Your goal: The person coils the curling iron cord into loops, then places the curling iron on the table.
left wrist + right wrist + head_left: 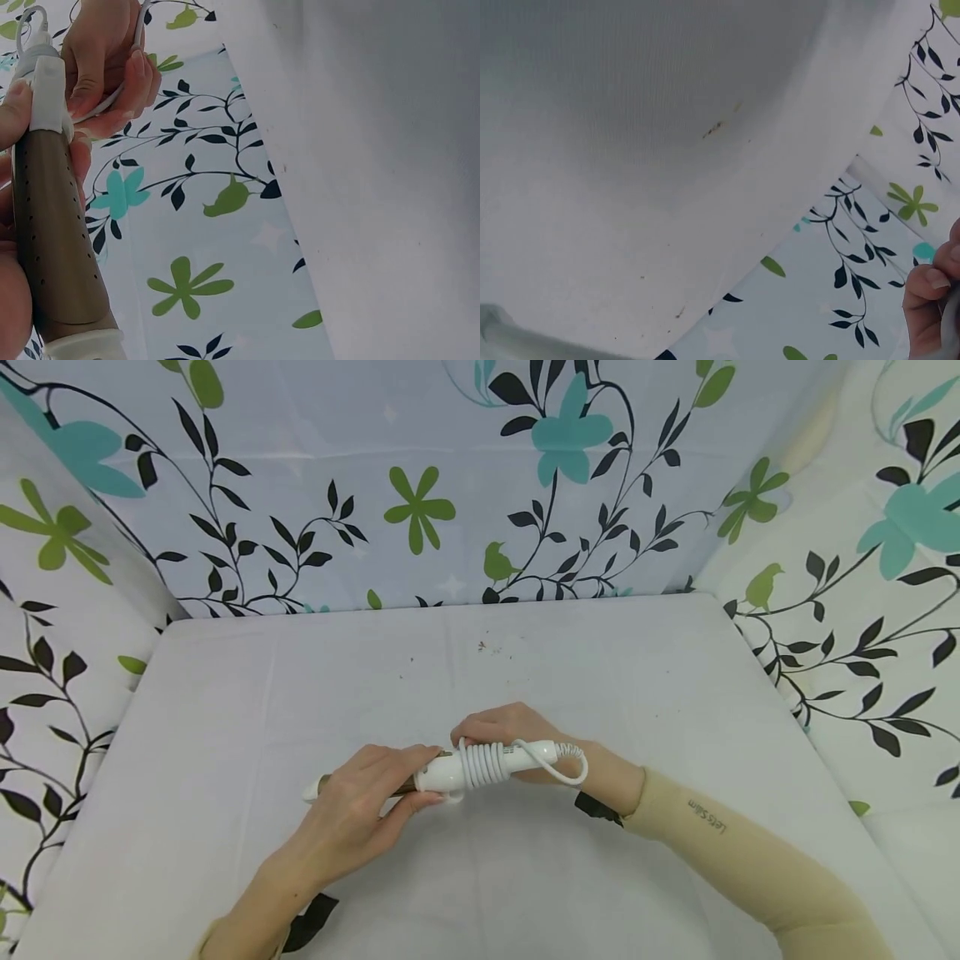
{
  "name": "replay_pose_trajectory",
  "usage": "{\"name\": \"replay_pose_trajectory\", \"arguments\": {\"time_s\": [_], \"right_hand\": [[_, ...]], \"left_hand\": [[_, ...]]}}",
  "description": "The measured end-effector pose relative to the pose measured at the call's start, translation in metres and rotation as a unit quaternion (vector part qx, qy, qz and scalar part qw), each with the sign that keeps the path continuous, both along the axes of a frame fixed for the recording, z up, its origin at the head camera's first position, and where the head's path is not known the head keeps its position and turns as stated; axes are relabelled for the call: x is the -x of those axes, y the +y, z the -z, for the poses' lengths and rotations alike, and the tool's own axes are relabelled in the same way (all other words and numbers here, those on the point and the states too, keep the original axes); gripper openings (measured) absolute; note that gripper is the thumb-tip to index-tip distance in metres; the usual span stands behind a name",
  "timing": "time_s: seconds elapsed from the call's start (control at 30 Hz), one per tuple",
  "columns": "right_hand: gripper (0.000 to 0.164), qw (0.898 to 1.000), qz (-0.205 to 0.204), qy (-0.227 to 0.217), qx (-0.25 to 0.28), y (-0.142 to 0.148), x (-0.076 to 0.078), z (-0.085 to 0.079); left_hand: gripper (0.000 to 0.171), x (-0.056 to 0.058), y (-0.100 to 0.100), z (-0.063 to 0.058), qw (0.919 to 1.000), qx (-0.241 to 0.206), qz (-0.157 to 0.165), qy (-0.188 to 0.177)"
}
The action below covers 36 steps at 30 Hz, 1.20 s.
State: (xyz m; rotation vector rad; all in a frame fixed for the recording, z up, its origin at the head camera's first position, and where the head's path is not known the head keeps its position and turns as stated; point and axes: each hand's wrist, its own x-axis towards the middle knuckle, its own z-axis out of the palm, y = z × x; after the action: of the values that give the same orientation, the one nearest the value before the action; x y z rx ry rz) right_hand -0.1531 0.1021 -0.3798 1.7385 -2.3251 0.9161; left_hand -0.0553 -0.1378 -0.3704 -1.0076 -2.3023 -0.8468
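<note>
A hair curling iron (438, 774) with a white handle and a brown barrel (56, 225) dotted with small holes is held over the table. My left hand (360, 797) grips it around the barrel and the front of the handle, thumb on the near side. Several turns of white cord (483, 766) wrap the handle, and a loose loop hangs at its right end. Behind the handle, my right hand (517, 722) holds part of the cord in curled fingers, seen also in the left wrist view. The right wrist view catches only some fingers (928, 292) and a blurred stretch of cord.
The white-covered table (360, 685) has small brown specks (487, 647) toward its far side. Patterned cloth (420, 427) with leaves and flowers rises behind it and along both sides. Black straps (311, 922) show at both wrists.
</note>
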Motion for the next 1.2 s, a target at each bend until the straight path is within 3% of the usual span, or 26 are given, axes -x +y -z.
{"name": "replay_pose_trajectory", "arguments": {"time_s": [0.17, 0.23, 0.33, 0.4, 0.47, 0.57, 0.63, 0.8, 0.93, 1.2], "right_hand": [[0.022, 0.997, 0.029, -0.074, 0.015, -0.004, -0.006, 0.008], [0.026, 0.996, 0.043, -0.083, 0.011, -0.005, -0.008, 0.011], [0.031, 0.995, 0.083, -0.04, -0.035, -0.005, -0.013, 0.018], [0.031, 0.989, 0.125, -0.001, -0.084, -0.007, -0.017, 0.022], [0.032, 0.98, 0.157, 0.005, -0.123, -0.01, -0.021, 0.027], [0.028, 0.97, 0.191, -0.022, -0.147, -0.015, -0.026, 0.033], [0.027, 0.968, 0.198, -0.033, -0.147, -0.018, -0.028, 0.035], [0.019, 0.967, 0.204, -0.002, -0.153, -0.021, -0.035, 0.038], [0.01, 0.964, 0.208, 0.024, -0.165, -0.02, -0.04, 0.039], [0.013, 0.958, 0.179, 0.105, -0.2, -0.017, -0.05, 0.032]], "left_hand": [[0.043, 0.002, 0.001, -0.001, 0.9996, -0.007, -0.027, -0.011], [0.043, 0.003, 0.002, -0.002, 0.9992, -0.005, -0.037, -0.016], [0.042, 0.005, 0.003, -0.003, 0.9984, 0.001, -0.052, -0.022], [0.043, 0.007, 0.003, -0.004, 0.9977, 0.004, -0.062, -0.026], [0.044, 0.009, 0.003, -0.004, 0.9966, 0.01, -0.075, -0.03], [0.048, 0.013, 0.004, -0.002, 0.9946, 0.014, -0.099, -0.027], [0.05, 0.016, 0.004, 0.001, 0.993, 0.014, -0.115, -0.023], [0.048, 0.022, 0.004, 0.007, 0.989, 0.019, -0.146, -0.019], [0.047, 0.027, 0.004, 0.01, 0.987, 0.039, -0.154, -0.023], [0.047, 0.044, -0.001, 0.024, 0.9827, 0.083, -0.165, 0.013]]}}
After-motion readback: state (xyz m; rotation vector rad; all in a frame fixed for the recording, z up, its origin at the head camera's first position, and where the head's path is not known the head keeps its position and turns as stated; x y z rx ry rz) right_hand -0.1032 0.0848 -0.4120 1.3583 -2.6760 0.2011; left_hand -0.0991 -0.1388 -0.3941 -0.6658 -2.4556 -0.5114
